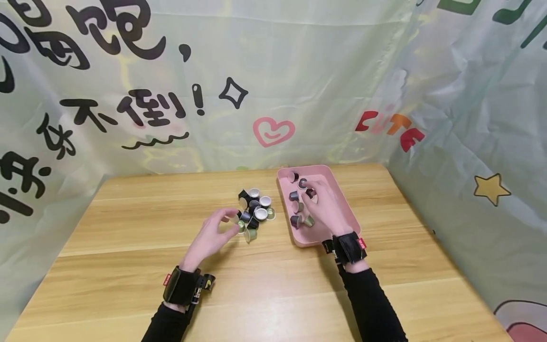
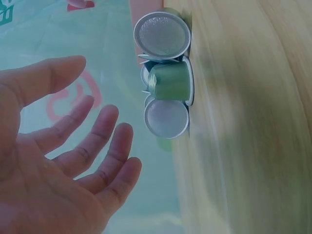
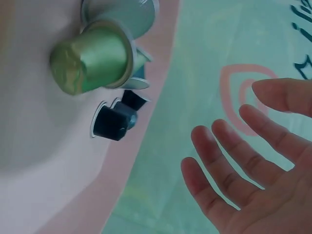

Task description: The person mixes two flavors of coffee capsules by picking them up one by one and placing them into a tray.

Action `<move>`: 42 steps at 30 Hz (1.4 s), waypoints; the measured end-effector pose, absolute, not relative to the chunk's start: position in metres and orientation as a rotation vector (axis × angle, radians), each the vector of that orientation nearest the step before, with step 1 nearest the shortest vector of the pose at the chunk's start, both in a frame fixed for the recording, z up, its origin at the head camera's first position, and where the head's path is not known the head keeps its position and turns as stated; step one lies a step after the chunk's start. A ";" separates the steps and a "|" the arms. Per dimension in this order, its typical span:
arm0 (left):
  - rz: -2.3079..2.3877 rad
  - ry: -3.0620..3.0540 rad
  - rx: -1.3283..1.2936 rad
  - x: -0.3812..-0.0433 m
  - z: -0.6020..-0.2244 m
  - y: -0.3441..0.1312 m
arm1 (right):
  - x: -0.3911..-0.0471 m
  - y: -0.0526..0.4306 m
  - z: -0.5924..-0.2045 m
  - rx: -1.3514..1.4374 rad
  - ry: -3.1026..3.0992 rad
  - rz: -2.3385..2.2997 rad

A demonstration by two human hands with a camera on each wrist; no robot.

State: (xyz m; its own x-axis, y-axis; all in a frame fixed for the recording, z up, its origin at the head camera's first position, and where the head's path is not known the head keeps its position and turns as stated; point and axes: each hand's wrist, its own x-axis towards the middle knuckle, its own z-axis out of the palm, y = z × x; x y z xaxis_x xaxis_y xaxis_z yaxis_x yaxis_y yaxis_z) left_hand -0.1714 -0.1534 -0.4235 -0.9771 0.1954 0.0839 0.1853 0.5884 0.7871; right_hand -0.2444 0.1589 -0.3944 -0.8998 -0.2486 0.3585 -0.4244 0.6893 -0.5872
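Small coffee capsules [image 1: 260, 214], black, dark blue and green with pale lids, lie heaped on the table. My left hand [image 1: 212, 236] hovers at the heap's left side, fingers loosely bent and holding nothing. In the left wrist view, a green capsule [image 2: 170, 81] lies on its side between others whose round lids face me. Over the pink tray [image 1: 316, 173] is my right hand [image 1: 325, 209], its fingers relaxed and nothing between them. Several capsules lie scattered along the tray's left half, among them a green capsule [image 3: 95, 61] and a black capsule [image 3: 109, 123] in the right wrist view.
The wooden table [image 1: 149, 213] carries the heap left of the tray. A printed cloth [image 1: 205, 137] hangs along the table's back edge and down both sides. Each wrist wears a black strap with a camera, such as the right strap [image 1: 348, 248].
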 end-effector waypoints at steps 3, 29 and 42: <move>1.358 2.804 0.365 -0.170 -0.423 -0.151 | -0.232 0.161 -0.394 0.544 -2.593 1.070; 0.871 3.008 0.758 -0.156 -0.425 -0.122 | -0.214 0.164 -0.396 0.504 -2.522 1.221; 0.804 2.963 0.786 -0.154 -0.430 -0.119 | -0.214 0.164 -0.398 0.511 -2.511 1.207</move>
State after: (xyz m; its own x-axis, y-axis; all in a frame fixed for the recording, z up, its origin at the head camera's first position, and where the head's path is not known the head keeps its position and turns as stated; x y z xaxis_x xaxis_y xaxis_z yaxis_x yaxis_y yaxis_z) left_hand -0.1537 -0.1187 -0.4299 -0.8767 0.4567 0.1513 0.4706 0.7485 0.4673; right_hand -0.2142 0.1638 -0.3983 -0.8891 -0.1826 0.4196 -0.4418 0.5819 -0.6828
